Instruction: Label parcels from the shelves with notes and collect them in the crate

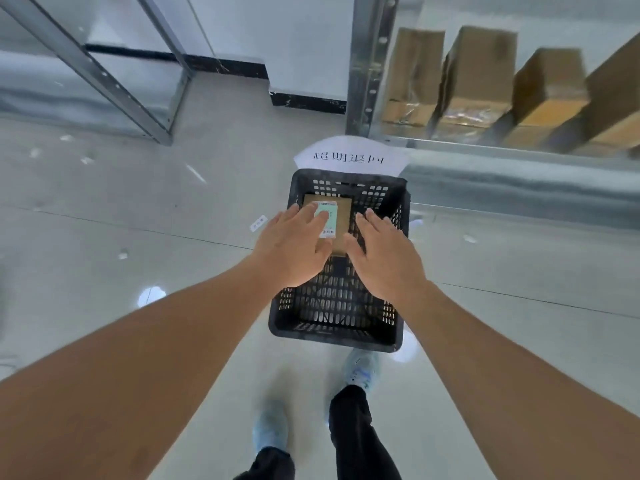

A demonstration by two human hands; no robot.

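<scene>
**Parcel drop into crate: finish clean**

Crate [337, 327] on floor by shelf [519, 174]. Parcel [341, 216] lies flat at its far end, note [329, 220] on top. Left hand [294, 249], right hand [384, 259]: each grip open, empty. Lift straight up, don't snag the note.
</scene>
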